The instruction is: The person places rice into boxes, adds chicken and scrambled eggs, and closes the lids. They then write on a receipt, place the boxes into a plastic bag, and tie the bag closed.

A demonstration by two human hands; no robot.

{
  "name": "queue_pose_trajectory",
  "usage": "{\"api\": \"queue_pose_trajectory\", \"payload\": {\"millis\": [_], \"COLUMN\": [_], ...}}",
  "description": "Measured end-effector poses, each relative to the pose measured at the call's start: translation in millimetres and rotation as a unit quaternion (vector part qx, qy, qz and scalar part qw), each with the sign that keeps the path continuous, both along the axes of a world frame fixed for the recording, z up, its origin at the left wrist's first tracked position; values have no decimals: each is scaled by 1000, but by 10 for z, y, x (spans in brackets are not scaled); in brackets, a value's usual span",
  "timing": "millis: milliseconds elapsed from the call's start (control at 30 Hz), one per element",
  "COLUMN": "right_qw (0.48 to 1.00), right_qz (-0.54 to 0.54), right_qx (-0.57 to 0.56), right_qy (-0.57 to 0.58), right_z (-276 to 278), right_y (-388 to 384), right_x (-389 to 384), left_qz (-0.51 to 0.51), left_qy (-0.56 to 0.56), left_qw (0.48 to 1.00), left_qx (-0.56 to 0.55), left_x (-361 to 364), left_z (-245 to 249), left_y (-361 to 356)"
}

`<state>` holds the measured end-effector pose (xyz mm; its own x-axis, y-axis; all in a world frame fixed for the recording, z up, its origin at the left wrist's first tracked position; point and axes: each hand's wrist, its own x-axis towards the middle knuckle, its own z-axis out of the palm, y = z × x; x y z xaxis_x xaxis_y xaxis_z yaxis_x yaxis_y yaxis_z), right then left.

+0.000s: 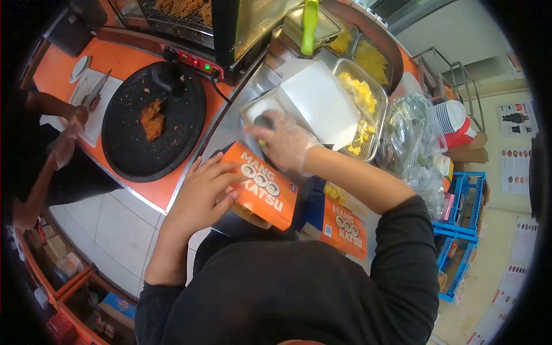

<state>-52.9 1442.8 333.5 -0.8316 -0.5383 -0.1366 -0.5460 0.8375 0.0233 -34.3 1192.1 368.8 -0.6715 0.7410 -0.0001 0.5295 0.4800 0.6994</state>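
My left hand, ungloved, grips an orange takeout box printed "MANG KATSU", fingers along its left side and thumb near its lower edge. In a clear plastic glove, my right hand reaches over the near edge of an open white takeout box, whose lid is folded back to the right. Its fingers are bent together around a small dark item, whose kind I cannot tell, and a bit of yellow shows beneath them. White contents lie inside the open box.
A second orange box sits near my body. Metal trays hold yellow food; a green-handled utensil lies behind. At left, a black round tray carries a fried piece, beside a knife and a co-worker's gloved hands.
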Motion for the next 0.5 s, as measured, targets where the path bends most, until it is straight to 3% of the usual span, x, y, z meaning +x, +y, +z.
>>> {"api": "queue_pose_trajectory", "payload": {"millis": [33, 100, 233, 267, 300, 367, 433, 467, 500], "right_qw": [999, 979, 895, 881, 857, 797, 752, 708, 632], "right_qz": [-2, -104, -264, -272, -319, -412, -421, -415, -439], "right_qx": [-29, -160, -317, -374, -382, -398, -495, -568, -632], "right_qy": [19, -68, -172, -102, -135, -193, -111, -64, -96], "right_z": [-9, 6, 180, 237, 372, 840, 1076, 952, 812], "right_y": [9, 26, 262, 313, 413, 654, 986, 1286, 1576], "right_x": [18, 23, -105, -69, -43, 23, 214, 280, 391], "left_qz": [9, 15, -5, -8, -15, -45, -93, -115, -149], "left_qy": [9, -10, -10, 0, 10, 51, 108, 170, 177], "left_qw": [1000, 999, 999, 999, 999, 997, 990, 978, 972], "left_qx": [11, 34, 33, 35, 35, 24, 12, 43, 45], "left_x": [22, 34, -29, -61, -117, -291, -509, -623, -737], "left_z": [-18, -70, 44, 97, 164, 363, 567, 587, 598], "left_y": [-24, -85, -89, -65, -29, 114, 421, 635, 899]}}
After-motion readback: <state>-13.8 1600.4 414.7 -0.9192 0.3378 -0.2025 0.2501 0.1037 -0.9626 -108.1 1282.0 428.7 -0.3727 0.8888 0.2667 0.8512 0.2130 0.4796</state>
